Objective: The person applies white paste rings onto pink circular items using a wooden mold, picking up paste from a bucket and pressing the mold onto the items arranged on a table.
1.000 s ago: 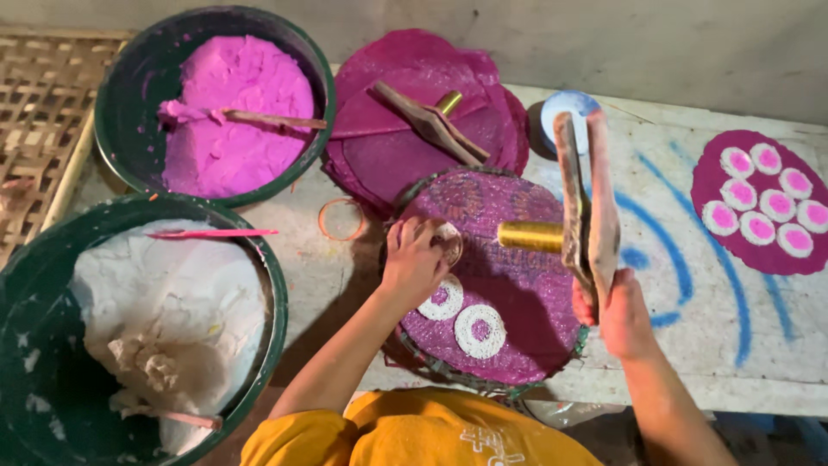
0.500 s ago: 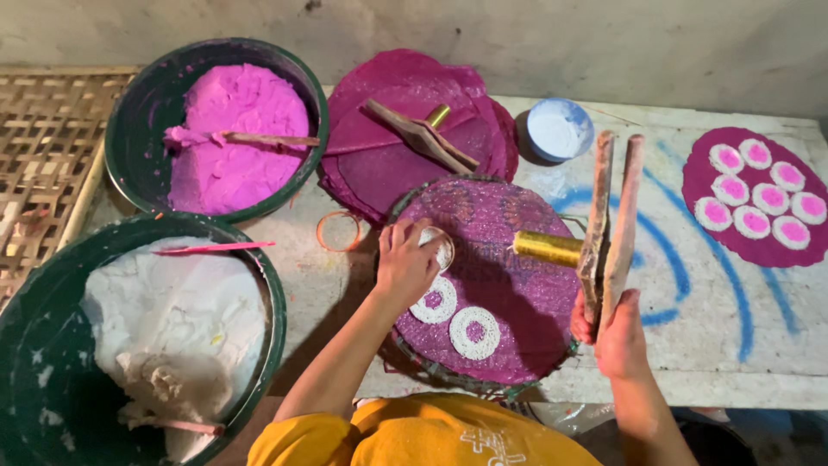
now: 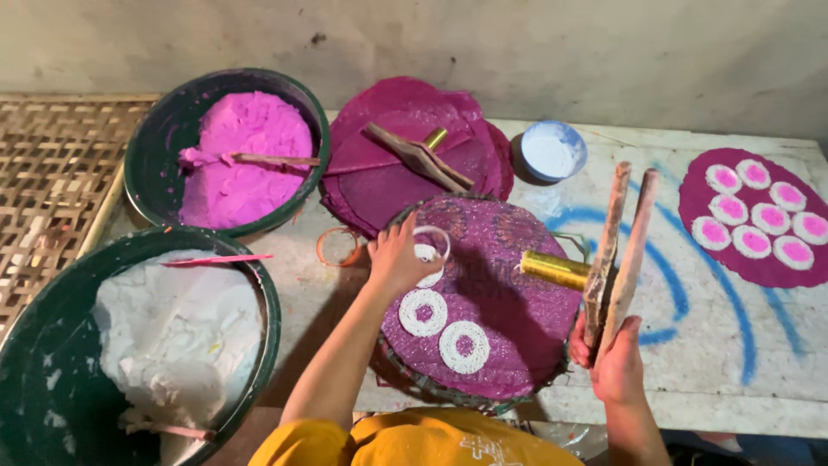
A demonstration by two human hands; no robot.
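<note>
Ring mould pinched in left hand fingers, pressed on purple woven mat at far left edge. Wooden press with brass cylinder clamped upright in right hand. Two white rings near. Pink dough basin far left; white dough basin near left.

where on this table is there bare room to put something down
Bare painted tabletop lies between the round purple woven mat under the hands and the far purple mat with pink-centred rings. It is crowded on the other side: green basin of pink paste, green basin of white paste, stacked magenta mats, small white bowl.
</note>
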